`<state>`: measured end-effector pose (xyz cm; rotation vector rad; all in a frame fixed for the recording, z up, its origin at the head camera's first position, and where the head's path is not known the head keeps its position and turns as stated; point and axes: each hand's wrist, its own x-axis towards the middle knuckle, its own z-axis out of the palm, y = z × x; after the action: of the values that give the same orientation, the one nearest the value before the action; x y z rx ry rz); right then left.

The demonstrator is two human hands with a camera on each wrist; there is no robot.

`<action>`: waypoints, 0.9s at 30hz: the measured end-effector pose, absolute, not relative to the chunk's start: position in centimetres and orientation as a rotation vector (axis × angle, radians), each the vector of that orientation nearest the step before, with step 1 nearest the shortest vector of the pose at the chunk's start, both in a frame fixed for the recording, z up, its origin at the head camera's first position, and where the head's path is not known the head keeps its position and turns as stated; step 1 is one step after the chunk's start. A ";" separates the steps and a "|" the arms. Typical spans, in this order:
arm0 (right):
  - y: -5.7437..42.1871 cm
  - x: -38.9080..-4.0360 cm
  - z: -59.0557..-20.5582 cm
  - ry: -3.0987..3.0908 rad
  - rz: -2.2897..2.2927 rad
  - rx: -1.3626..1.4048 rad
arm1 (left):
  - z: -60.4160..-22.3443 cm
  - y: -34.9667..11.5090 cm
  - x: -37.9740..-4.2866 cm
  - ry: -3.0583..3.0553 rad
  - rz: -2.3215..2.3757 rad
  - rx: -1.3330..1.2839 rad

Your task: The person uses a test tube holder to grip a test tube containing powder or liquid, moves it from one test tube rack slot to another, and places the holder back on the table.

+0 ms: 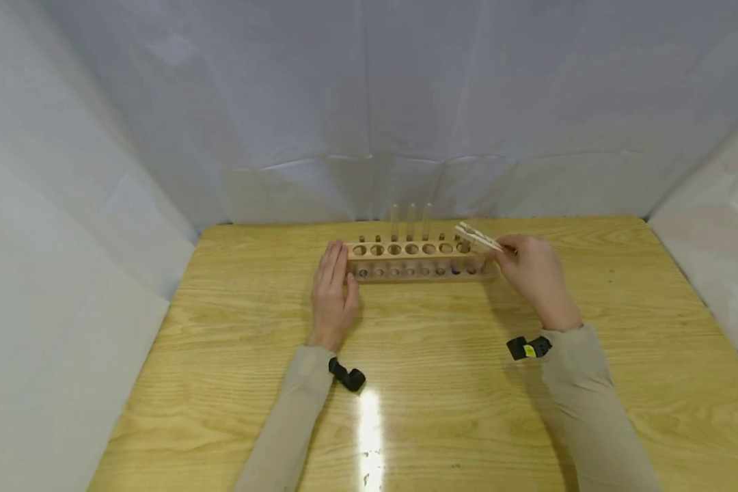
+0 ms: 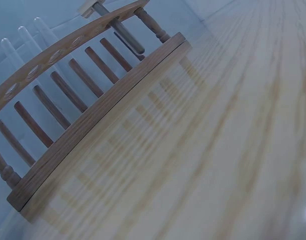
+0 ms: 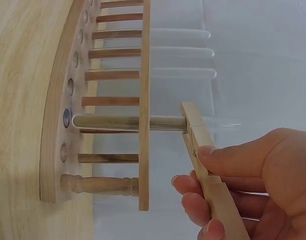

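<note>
My right hand (image 1: 531,273) pinches a wooden test tube holder (image 3: 223,200) with a wire spring, thumb on one side and fingers curled on the other. The holder's jaws clasp a glass test tube (image 3: 110,122) near its mouth; brownish-grey contents fill its lower part. This tube passes through a hole in the top board of the wooden test tube rack (image 1: 418,258), its rounded bottom close over a blue-stained hollow in the base. At the rack's left end rests my left hand (image 1: 330,294), fingers straight along it; the left wrist view does not show this hand.
Three clear test tubes (image 1: 411,222) stand upside down on pegs along the rack's back. Other wooden pegs (image 3: 112,101) stand bare beside them. Under the rack lies a wood-grain table (image 1: 430,396), with pale sheeting (image 1: 283,102) behind and at both sides.
</note>
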<state>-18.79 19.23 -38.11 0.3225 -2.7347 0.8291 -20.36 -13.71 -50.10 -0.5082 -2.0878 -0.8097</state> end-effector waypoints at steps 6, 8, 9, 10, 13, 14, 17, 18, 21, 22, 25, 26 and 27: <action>19.2 -18.6 -37.5 -2.721 0.806 0.327 | -50.2 -13.7 -20.5 -2.079 -0.807 -0.514; 19.2 -18.5 -37.3 -2.724 0.812 0.321 | -50.1 -13.6 -20.5 -2.076 -0.804 -0.516; 19.2 -18.5 -37.2 -2.723 0.809 0.320 | -50.2 -13.6 -20.5 -2.074 -0.803 -0.516; 19.2 -18.5 -37.1 -2.721 0.814 0.316 | -50.1 -13.6 -20.5 -2.074 -0.803 -0.516; 19.2 -18.4 -36.7 -2.699 0.815 0.316 | -50.1 -13.5 -20.4 -2.073 -0.807 -0.516; 19.2 -18.4 -36.6 -2.690 0.813 0.317 | -50.1 -13.5 -20.4 -2.073 -0.809 -0.516; 19.2 -18.1 -36.0 -2.674 0.819 0.315 | -50.1 -13.5 -20.4 -2.072 -0.810 -0.515; 19.1 -18.1 -35.8 -2.672 0.820 0.314 | -50.1 -13.5 -20.4 -2.074 -0.809 -0.514; 18.9 -17.8 -35.1 -2.665 0.829 0.313 | -50.1 -13.5 -20.4 -2.069 -0.807 -0.514; 18.8 -17.7 -34.9 -2.660 0.827 0.315 | -50.1 -13.6 -20.4 -2.067 -0.807 -0.515; 18.7 -17.8 -34.3 -2.632 0.823 0.335 | -50.0 -13.6 -20.3 -2.063 -0.807 -0.520; 18.6 -17.8 -34.1 -2.620 0.821 0.342 | -50.0 -13.6 -20.3 -2.066 -0.807 -0.520; 18.6 -17.8 -33.9 -2.609 0.814 0.349 | -50.0 -13.6 -20.3 -2.063 -0.807 -0.521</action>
<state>-17.82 18.58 -33.91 0.3486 -2.6092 0.8143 -20.30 -13.61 -49.95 -0.5208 -2.0635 -0.8072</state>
